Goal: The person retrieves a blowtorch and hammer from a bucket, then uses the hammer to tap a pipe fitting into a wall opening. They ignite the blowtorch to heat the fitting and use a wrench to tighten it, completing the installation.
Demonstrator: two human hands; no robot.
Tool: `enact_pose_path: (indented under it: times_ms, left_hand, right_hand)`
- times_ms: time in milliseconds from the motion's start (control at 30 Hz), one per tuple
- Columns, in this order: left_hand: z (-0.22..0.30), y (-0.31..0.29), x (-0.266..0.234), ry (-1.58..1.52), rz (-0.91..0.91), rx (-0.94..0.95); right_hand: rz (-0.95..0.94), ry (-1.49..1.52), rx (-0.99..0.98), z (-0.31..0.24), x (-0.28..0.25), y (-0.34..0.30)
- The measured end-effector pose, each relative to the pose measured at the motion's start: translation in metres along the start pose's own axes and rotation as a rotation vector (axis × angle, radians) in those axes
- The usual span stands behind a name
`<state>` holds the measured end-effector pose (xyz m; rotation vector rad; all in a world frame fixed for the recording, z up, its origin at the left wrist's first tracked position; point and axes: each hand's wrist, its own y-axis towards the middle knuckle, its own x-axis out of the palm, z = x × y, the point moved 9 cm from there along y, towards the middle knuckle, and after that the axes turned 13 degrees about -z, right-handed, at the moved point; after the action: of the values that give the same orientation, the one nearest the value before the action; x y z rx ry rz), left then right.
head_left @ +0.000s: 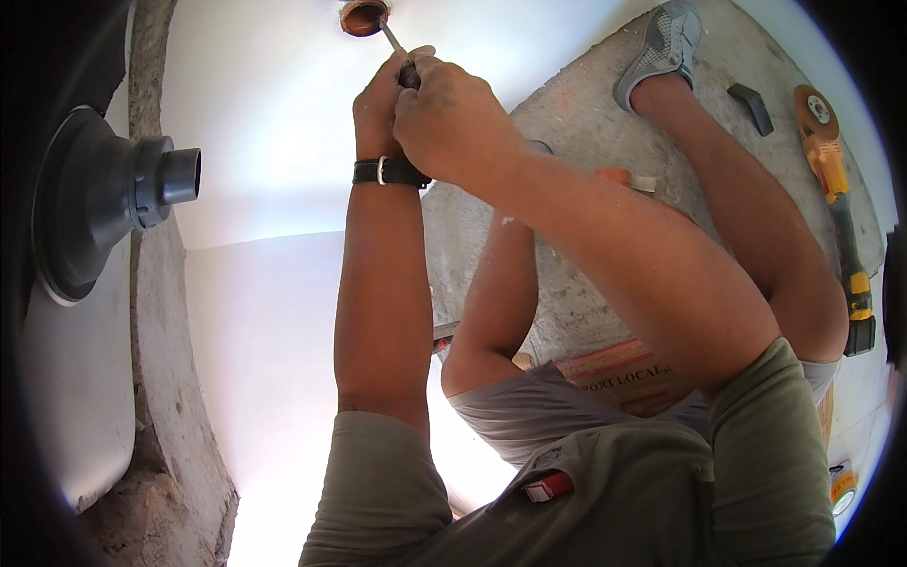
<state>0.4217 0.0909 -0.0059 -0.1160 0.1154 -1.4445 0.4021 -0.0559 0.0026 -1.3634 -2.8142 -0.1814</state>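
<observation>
Both of my hands are closed on a screwdriver-like tool [390,36] with a thin metal shaft and a dark handle. Its tip reaches the rim of a round orange-brown pipe opening [363,18] set in the white wall. My left hand [375,109], with a black-strapped watch [389,172] at the wrist, grips the handle from the left. Wrapped over it from the right is my right hand [455,115]. Most of the handle is hidden by my fingers. Whether the tip presses on the pipe rim or sits just inside it, I cannot tell.
A large dark grey flared plastic fitting [104,189] stands out at the left, beside a rough concrete edge [165,302]. On the concrete floor [567,123] at right lie a yellow-and-black angle grinder [831,180] and a small black angled piece [751,108]. My bent legs frame the work area.
</observation>
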Motion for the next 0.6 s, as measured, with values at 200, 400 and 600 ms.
enact_pose_path:
  times_ms: [200, 400, 600]
  left_hand:
    - [0.003, 0.009, 0.001, 0.043, -0.095, -0.012]
    - [0.005, 0.008, 0.006, -0.015, 0.000, 0.025]
    - [0.020, 0.010, 0.005, 0.288, 0.070, 0.084]
  right_hand:
    - [0.039, -0.049, -0.062, 0.000, -0.002, 0.006]
    - [0.006, -0.055, -0.019, -0.003, -0.003, 0.008]
    - [-0.098, -0.312, -0.056, -0.023, 0.000, 0.019]
